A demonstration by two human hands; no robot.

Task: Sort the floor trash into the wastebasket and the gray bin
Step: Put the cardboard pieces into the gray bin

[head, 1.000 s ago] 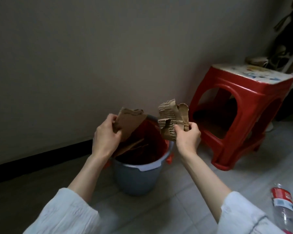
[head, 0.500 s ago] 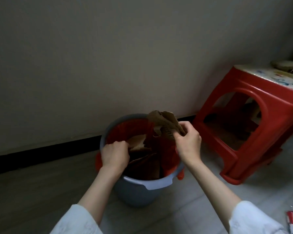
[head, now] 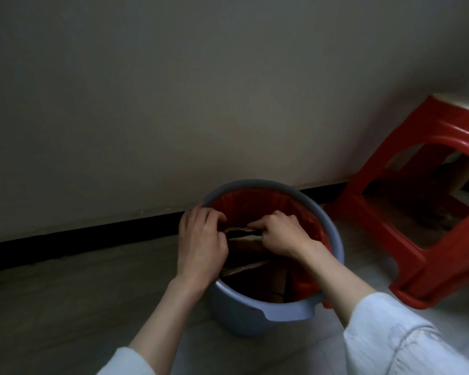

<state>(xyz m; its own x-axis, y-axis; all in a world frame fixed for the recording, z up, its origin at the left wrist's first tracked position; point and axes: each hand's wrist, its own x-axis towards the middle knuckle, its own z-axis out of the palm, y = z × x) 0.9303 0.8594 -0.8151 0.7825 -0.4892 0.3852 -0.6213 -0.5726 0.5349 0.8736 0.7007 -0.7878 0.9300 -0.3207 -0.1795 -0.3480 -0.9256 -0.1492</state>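
**Both hands down in the bin, pressing cardboard**

Nearest me are my two pale sleeves, forearms reaching over the near rim of the gray bin [head: 282, 311], which stands on the floor [head: 65, 293] close to the wall's dark skirting. The bin has a red liner [head: 255, 207] showing along its far inner wall.

My left hand [head: 202, 243] is at the bin's left rim, fingers curled over the edge of the torn cardboard [head: 244, 236]; my right hand [head: 279, 234] sits toward the middle of the opening, fingers curled tight and gripping the same brown pieces from the other side. More cardboard [head: 244, 266] lies lower in the bin, slanted and overlapping.

I judge this stuff light and fairly stiff but creasable: it will spring back if only pushed on its flat faces, so the edges and torn corners are the places to hold, folding it inward and down. The liner looks thin, and a sharp corner could snag it.

Beyond the bin to the right stands a red stool [head: 431, 234], apart from it. No wastebasket is in view.
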